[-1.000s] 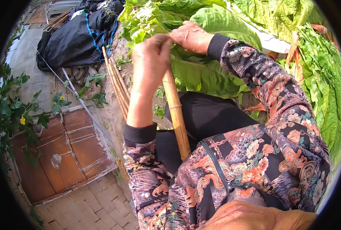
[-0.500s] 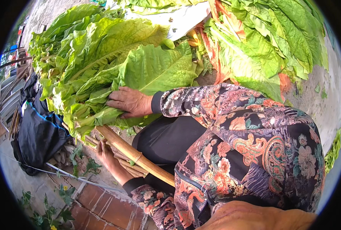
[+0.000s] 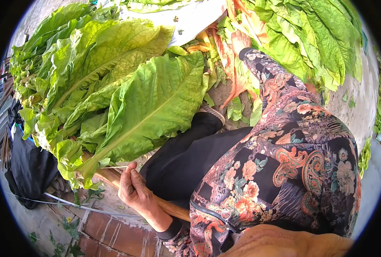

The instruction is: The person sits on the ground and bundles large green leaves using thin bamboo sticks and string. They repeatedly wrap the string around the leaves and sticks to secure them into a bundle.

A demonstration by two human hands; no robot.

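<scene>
My left hand (image 3: 135, 190) pinches a thin pale string (image 3: 115, 166) between thumb and finger. The string runs left to the stem end of a large green leaf (image 3: 156, 103), which looks like a tobacco leaf. That leaf lies on top of a thick row of similar leaves (image 3: 87, 55) at the left. Beneath my left wrist a bamboo pole (image 3: 173, 208) slants toward the leaf stems. My right hand (image 3: 240, 40) reaches far off to the edge of a second leaf pile (image 3: 302, 38), beside orange strips of cloth; its fingertips are hard to make out.
A white sheet (image 3: 190, 21) lies between the two leaf piles. At the left sits a black bag (image 3: 29, 167) near a pale pipe. Red-brown tiles (image 3: 113, 227) and low vines are at the lower left. My bent leg in dark trousers (image 3: 186, 150) is between the arms.
My right hand has left the left-hand leaves and reached across to the right pile. My left hand has come up from under the pole and now pinches string. The top leaf lies more exposed.
</scene>
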